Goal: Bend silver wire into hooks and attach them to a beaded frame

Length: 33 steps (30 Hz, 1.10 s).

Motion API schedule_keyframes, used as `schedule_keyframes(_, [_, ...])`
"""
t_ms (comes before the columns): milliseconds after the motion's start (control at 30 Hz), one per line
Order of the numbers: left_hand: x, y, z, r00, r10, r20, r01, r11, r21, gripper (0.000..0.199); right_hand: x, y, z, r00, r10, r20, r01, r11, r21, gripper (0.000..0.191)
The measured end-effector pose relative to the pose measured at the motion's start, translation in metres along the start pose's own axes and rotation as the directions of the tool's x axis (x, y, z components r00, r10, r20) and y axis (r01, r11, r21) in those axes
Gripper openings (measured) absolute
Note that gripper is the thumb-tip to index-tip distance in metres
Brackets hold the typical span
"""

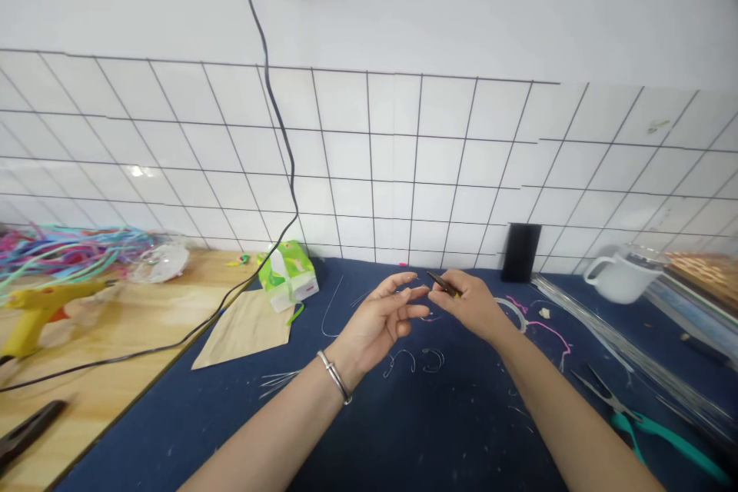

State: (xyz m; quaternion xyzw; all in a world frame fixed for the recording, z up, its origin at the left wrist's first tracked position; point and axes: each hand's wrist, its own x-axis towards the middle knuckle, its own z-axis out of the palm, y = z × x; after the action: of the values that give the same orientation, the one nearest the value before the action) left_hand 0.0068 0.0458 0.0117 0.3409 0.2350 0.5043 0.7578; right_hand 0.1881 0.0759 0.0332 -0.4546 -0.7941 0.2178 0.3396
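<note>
My left hand [385,309] is turned palm up over the dark blue cloth, its thumb close against the fingers in a pinch. Whatever is between those fingertips is too small to make out. My right hand [470,301] grips a small pair of pliers [443,283] with dark jaws and a bit of yellow showing. The plier tips point at my left fingertips. Below the hands, bent pieces of thin wire [402,360] and another curled wire piece [433,360] lie on the dark blue cloth [438,430].
Teal-handled pliers [626,411] and long straight wires [628,338] lie right, near a white mug [619,277]. A black block [520,252] leans against the wall. Left are a tissue pack [291,277], a yellow glue gun [43,311] and a black cable [224,307].
</note>
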Motion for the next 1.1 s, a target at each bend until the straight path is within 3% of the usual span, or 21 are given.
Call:
schedule_keyframes(100, [0.000, -0.006, 0.006, 0.999, 0.047, 0.002, -0.047, 0.997, -0.063, 0.047, 0.001, 0.005, 0.003, 0.999, 0.004, -0.035, -0.005, 1.000, -0.023, 0.006])
schedule_keyframes(233, [-0.001, -0.019, 0.012, 0.984, 0.153, -0.089, -0.159, 0.986, -0.055, 0.063, 0.001, 0.007, 0.014, 0.996, -0.006, -0.089, 0.000, 0.997, -0.071, 0.005])
schedule_keyframes(433, [0.000, -0.026, 0.010, 0.987, 0.117, -0.114, -0.106, 0.990, 0.094, 0.075, 0.002, 0.012, 0.017, 0.993, -0.036, -0.110, 0.018, 0.986, -0.164, 0.007])
schedule_keyframes(667, [-0.009, -0.017, 0.021, 0.993, 0.065, -0.102, -0.048, 0.986, 0.158, 0.078, 0.008, 0.027, 0.008, 0.991, -0.011, -0.133, -0.019, 0.974, -0.226, 0.009])
schedule_keyframes(800, [-0.009, -0.017, 0.026, 0.985, 0.055, -0.161, -0.019, 0.975, 0.221, 0.081, 0.008, 0.026, 0.008, 0.992, -0.026, -0.123, -0.004, 0.971, -0.240, 0.009])
schedule_keyframes(967, [-0.003, -0.024, 0.021, 0.970, 0.079, -0.230, 0.014, 0.926, 0.378, 0.074, 0.004, 0.019, 0.012, 0.993, -0.047, -0.110, 0.017, 0.965, -0.261, 0.011])
schedule_keyframes(1100, [0.000, -0.024, 0.013, 0.964, 0.070, -0.257, 0.017, 0.946, 0.325, 0.064, 0.001, 0.015, 0.018, 0.994, -0.064, -0.086, 0.038, 0.959, -0.281, 0.010])
